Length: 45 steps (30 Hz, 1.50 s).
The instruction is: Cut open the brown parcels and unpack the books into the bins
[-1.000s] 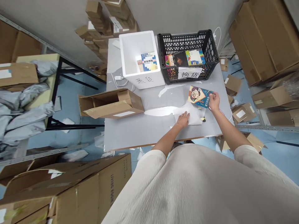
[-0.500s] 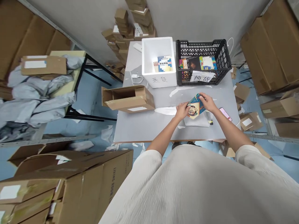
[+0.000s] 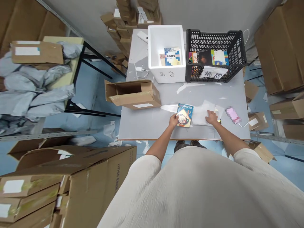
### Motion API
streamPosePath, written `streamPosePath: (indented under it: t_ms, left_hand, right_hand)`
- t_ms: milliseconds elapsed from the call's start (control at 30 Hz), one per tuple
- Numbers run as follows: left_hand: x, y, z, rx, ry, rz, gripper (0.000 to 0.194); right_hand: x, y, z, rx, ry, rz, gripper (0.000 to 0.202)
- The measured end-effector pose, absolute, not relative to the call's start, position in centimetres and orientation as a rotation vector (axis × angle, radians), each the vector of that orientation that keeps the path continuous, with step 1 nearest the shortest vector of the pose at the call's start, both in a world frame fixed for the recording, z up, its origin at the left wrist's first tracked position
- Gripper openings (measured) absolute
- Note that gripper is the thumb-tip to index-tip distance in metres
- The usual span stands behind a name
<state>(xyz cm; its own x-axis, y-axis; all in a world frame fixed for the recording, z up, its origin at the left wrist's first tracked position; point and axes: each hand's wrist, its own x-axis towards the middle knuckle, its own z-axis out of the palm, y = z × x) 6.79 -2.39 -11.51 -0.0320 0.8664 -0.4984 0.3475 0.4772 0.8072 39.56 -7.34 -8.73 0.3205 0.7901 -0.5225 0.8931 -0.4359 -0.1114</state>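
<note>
My left hand [image 3: 174, 120] is closed on the left edge of a blue and cream picture book [image 3: 185, 116], held just above or against the grey tabletop. To the book's right lies a whitish, thin plastic bag or sheet [image 3: 199, 114]. My right hand [image 3: 212, 117] rests over this sheet, palm down, thumb and forefinger apart; the other fingers are partly hidden. A small black and yellow object [image 3: 219, 121] sits beside it, and a pink phone [image 3: 233, 114] with a cable lies further right.
At the back of the grey table [image 3: 140, 126] stand a white foam box [image 3: 166, 75] and a black plastic crate [image 3: 241, 60], both with books inside. An opened cardboard box [image 3: 135, 95] lies at the left. Grey parcels [image 3: 49, 98] cover a side table.
My right hand has let go of the book and moved right, down onto the whitish sheet. The book has moved left and lower in my left hand. The view has shifted slightly.
</note>
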Motion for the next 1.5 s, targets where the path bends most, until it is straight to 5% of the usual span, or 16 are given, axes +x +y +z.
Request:
streamPosePath:
  t_ms: [233,333,433,533,767,1000,1267,1400,1500]
  left_hand:
    - [5.9,-2.5,-12.6,1.036,1.761,0.357,0.027]
    - [5.9,-2.2,-12.2,1.134,1.858,0.162,0.02]
    - [6.2,-2.3,-11.2,1.346,1.925,-0.003,0.034]
    - [7.3,-2.7,-10.2,1.539,1.829,0.079,0.049]
    - [12.5,-2.9,-8.3,1.771,1.168,0.377,0.047]
    - [15.6,-1.6,-5.1,1.914,1.041,0.458,0.067]
    - [14.1,0.4,0.4,1.957,1.194,0.557,0.03]
    - [11.1,1.7,3.1,2.071,1.232,0.606,0.03]
    - [8.3,2.4,4.9,2.124,1.255,0.634,0.031]
  right_hand:
    - [38.7,-9.6,-11.2,2.246,1.583,-0.633,0.079]
    - [38.5,-9.8,-11.4,2.264,1.609,-0.573,0.072]
    - [38.4,-10.0,-11.1,2.25,1.673,-0.583,0.055]
    - [38.3,-9.8,-10.4,2.227,1.727,-0.657,0.043]
    - [37.2,-8.6,-6.7,2.378,1.888,-0.65,0.035]
    - [36.8,-6.7,-2.2,2.333,2.352,-0.948,0.028]
    - [33.8,-4.0,1.3,2.417,2.683,-1.485,0.023]
    - [31.4,-1.9,3.2,2.397,2.783,-1.306,0.042]
    - [29.2,0.1,4.8,2.142,2.973,-1.19,0.038]
